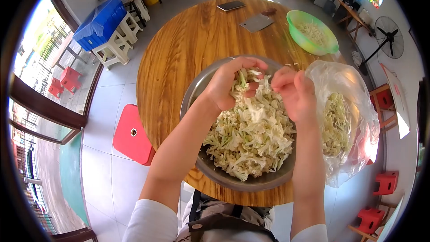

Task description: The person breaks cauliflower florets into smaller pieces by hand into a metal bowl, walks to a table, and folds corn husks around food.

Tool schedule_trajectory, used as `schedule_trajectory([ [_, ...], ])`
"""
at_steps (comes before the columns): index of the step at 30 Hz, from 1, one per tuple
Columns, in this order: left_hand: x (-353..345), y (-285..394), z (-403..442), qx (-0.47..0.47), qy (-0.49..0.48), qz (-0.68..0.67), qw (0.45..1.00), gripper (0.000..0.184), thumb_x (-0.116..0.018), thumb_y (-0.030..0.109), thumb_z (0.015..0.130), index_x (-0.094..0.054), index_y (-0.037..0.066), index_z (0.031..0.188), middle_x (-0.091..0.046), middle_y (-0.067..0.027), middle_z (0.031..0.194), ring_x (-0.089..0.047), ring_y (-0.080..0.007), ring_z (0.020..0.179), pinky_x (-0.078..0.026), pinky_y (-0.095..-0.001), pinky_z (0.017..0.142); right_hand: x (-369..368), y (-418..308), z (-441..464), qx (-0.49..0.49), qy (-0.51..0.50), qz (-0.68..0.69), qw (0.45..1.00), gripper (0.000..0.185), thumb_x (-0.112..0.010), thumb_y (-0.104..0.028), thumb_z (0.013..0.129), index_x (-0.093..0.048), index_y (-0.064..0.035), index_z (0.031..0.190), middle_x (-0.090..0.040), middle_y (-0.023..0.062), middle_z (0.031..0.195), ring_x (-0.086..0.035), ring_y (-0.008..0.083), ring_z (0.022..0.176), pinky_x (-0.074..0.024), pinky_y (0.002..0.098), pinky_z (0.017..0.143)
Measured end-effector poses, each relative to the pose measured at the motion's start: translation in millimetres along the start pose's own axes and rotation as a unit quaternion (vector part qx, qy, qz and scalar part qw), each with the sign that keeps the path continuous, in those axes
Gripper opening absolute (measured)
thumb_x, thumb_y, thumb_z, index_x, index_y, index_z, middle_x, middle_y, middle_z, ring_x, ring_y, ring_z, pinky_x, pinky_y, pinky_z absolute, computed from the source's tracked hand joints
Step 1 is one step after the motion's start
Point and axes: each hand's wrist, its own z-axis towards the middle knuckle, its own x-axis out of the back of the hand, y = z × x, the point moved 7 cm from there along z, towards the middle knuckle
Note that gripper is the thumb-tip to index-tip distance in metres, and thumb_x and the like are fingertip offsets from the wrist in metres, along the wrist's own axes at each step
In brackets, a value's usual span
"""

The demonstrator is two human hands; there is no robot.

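Note:
A wide metal bowl [204, 163] heaped with cauliflower florets [246, 148] stands at the near side of the round table. Over its far part, my left hand [228, 83] curls around a piece of cauliflower [242, 83]. Just to the right, my right hand [295, 94] is raised above the bowl's rim with its fingers bent together; whatever may be between the fingertips is hidden. Between and below the hands, a pale floret [257, 111] looks blurred over the heap. A clear plastic bag [324, 74] with more cauliflower [336, 125] lies close to my right wrist.
On the wooden table [174, 58] are a green basin [293, 20] with pale pieces inside, a cleaver [257, 22] and a dark phone [231, 5]. A red stool [130, 134] stands at the table's left. Farther off are a blue crate [101, 22] on white stools and a fan [389, 37].

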Motion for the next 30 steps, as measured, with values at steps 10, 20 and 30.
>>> schedule_trajectory([
  [10,-17,-3,-3,0.002,-0.103,-0.036,0.994,0.029,-0.041,0.020,0.089,-0.056,0.003,0.106,-0.050,-0.0043,0.073,-0.042,-0.0110,0.055,-0.033,-0.0221,0.040,-4,11,1,-0.112,0.117,-0.068,0.984,0.028,-0.057,-0.022,0.089,-0.058,-0.0025,0.109,-0.061,0.0018,0.086,-0.057,0.0094,0.077,-0.0411,0.0224,0.071],
  [20,-19,-7,-2,0.013,-0.076,-0.006,0.997,0.039,-0.037,0.029,0.091,-0.052,0.006,0.118,-0.048,-0.0039,0.071,-0.037,-0.0096,0.049,-0.030,-0.0195,0.042,17,21,-2,-0.112,0.200,0.082,0.970,0.013,-0.057,-0.011,0.085,-0.057,-0.0020,0.094,-0.057,0.0020,0.081,-0.053,0.0084,0.073,-0.0417,0.0225,0.068],
  [30,-5,-7,4,-0.019,-0.067,0.045,0.997,0.037,-0.035,0.029,0.091,-0.053,0.004,0.111,-0.055,-0.0068,0.075,-0.045,-0.0125,0.054,-0.034,-0.0247,0.042,-6,-2,1,-0.069,0.044,0.057,0.995,0.019,-0.060,-0.015,0.084,-0.058,0.0009,0.094,-0.057,0.0049,0.084,-0.051,0.0102,0.070,-0.0404,0.0226,0.066],
])
